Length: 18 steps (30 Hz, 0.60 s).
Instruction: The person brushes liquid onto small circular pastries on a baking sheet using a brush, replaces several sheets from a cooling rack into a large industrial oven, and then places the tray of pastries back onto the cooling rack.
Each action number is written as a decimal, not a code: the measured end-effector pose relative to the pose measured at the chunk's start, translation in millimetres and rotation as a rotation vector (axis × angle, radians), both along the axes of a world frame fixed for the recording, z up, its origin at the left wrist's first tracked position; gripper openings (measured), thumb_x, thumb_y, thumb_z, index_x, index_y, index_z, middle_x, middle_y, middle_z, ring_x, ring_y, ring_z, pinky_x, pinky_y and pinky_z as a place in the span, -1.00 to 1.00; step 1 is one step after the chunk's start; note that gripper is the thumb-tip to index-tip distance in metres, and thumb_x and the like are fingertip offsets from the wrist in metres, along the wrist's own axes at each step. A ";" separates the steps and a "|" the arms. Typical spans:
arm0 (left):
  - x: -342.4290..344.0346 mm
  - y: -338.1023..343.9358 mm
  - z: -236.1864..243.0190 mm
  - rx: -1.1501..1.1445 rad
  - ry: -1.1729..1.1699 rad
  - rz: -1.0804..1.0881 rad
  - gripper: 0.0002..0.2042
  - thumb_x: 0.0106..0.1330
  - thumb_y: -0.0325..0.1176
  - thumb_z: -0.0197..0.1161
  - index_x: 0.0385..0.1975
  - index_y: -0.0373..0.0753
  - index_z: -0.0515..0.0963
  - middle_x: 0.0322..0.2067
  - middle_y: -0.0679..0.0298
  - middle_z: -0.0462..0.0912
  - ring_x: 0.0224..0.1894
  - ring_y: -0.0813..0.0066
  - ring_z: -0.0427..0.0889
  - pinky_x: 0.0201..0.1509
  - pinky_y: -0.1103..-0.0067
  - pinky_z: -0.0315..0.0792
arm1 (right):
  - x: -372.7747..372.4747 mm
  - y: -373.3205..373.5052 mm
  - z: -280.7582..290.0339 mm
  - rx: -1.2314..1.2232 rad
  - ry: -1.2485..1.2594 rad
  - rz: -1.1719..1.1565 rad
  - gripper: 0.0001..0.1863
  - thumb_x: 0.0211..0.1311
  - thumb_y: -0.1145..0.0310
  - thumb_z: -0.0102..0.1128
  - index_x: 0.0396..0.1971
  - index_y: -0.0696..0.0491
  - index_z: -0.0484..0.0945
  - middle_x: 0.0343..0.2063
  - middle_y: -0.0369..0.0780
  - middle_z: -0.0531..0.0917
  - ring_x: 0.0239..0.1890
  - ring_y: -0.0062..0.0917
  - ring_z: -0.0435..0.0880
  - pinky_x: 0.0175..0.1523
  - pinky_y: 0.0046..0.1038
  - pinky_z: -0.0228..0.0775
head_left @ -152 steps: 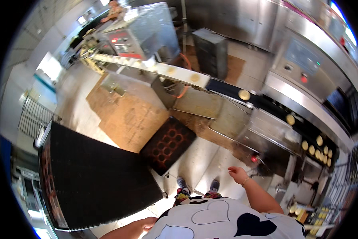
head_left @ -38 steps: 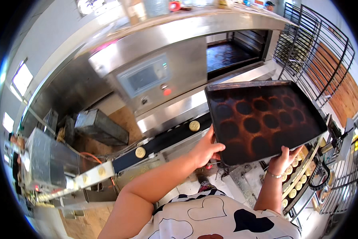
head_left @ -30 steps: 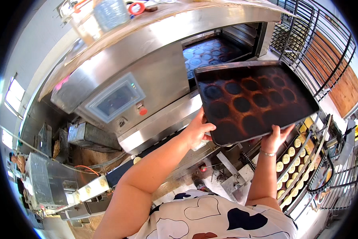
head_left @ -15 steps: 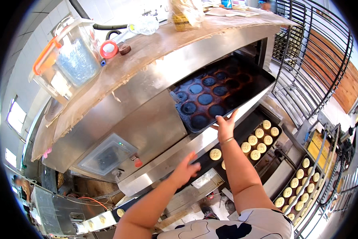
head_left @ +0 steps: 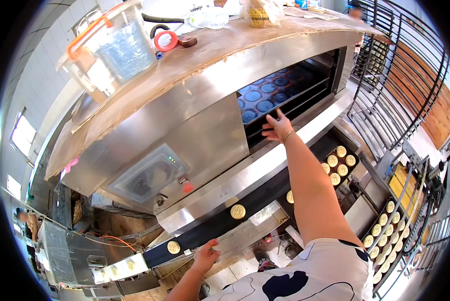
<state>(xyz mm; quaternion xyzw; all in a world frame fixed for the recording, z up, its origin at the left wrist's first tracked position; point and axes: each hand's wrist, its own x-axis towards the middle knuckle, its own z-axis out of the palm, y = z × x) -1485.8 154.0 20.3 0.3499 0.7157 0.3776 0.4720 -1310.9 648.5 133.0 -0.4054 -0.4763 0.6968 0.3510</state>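
My right hand [head_left: 277, 128] is spread flat, fingers pressing the edge of one dark tray [head_left: 272, 95].
My left hand [head_left: 205, 255] hangs loose and empty by the belt [head_left: 210, 228], which carries three biscuits.

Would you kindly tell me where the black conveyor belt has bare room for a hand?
The black conveyor belt lies bare between the round biscuit near its middle and the round biscuit beside the left hand. Toward the right, the dark tray of biscuits is crowded.
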 end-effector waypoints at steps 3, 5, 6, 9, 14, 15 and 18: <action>17.5 -35.7 -3.7 0.003 -0.052 -0.037 -0.47 0.13 -0.48 0.23 0.13 -0.25 0.24 0.00 0.19 0.41 -0.25 0.55 0.55 -0.18 0.63 0.43 | -1.7 -56.8 -42.4 0.036 0.083 0.046 -0.30 0.17 0.14 0.12 0.27 -0.16 0.02 -0.35 -0.15 0.61 -0.47 -0.32 0.66 -0.45 -0.31 0.46; 27.5 -72.8 -9.4 0.013 -0.004 -0.069 -0.44 0.12 -0.47 0.23 0.16 -0.24 0.21 0.00 0.17 0.41 -0.24 0.51 0.56 -0.18 0.60 0.44 | -4.1 -126.1 -62.2 -0.009 0.020 0.088 -0.44 0.19 0.20 0.10 0.18 -0.09 0.19 -0.37 -0.20 0.62 -0.43 -0.40 0.66 -0.47 -0.41 0.44; 31.0 -98.2 -12.5 0.004 -0.020 -0.030 -0.43 0.12 -0.47 0.24 0.17 -0.24 0.21 0.01 0.16 0.41 -0.24 0.51 0.56 -0.18 0.60 0.44 | -6.8 -166.7 -71.3 -0.060 -0.014 0.088 -0.52 0.20 0.24 0.08 0.13 -0.03 0.28 -0.38 -0.22 0.63 -0.44 -0.45 0.66 -0.51 -0.49 0.43; 36.4 -181.3 -25.7 0.008 -0.071 0.097 -0.39 0.10 -0.49 0.27 0.19 -0.22 0.20 0.00 0.17 0.41 -0.25 0.52 0.56 -0.19 0.62 0.44 | -2.4 -290.4 -100.7 -0.156 0.000 0.189 -0.63 0.23 0.31 0.00 0.04 0.04 0.36 -0.37 -0.22 0.63 -0.49 -0.53 0.64 -0.52 -0.53 0.43; 51.4 -356.7 -62.7 0.084 -0.119 0.320 -0.40 0.03 -0.59 0.28 0.14 -0.26 0.24 -0.08 0.24 0.42 -0.36 0.62 0.52 -0.24 0.66 0.43 | 9.5 -493.7 -143.8 -0.190 -0.108 0.345 -0.66 0.24 0.29 0.02 0.00 0.03 0.40 -0.36 -0.25 0.63 -0.49 -0.60 0.64 -0.49 -0.60 0.41; 57.6 -397.1 -73.2 0.079 -0.122 0.375 -0.41 0.04 -0.58 0.27 0.13 -0.24 0.25 -0.08 0.26 0.42 -0.36 0.63 0.47 -0.25 0.67 0.41 | 8.0 -533.9 -149.3 -0.178 -0.149 0.408 -0.66 0.23 0.29 0.03 0.00 0.03 0.40 -0.36 -0.25 0.63 -0.49 -0.60 0.63 -0.48 -0.60 0.42; 69.3 -515.1 -132.9 -0.077 -0.064 0.547 -0.42 0.09 -0.53 0.25 0.15 -0.24 0.23 -0.09 0.27 0.40 -0.41 0.63 0.42 -0.41 0.67 0.37 | 6.7 -643.6 -162.0 -0.146 -0.286 0.603 -0.64 0.22 0.30 0.04 0.01 0.05 0.40 -0.36 -0.24 0.62 -0.47 -0.61 0.63 -0.47 -0.59 0.42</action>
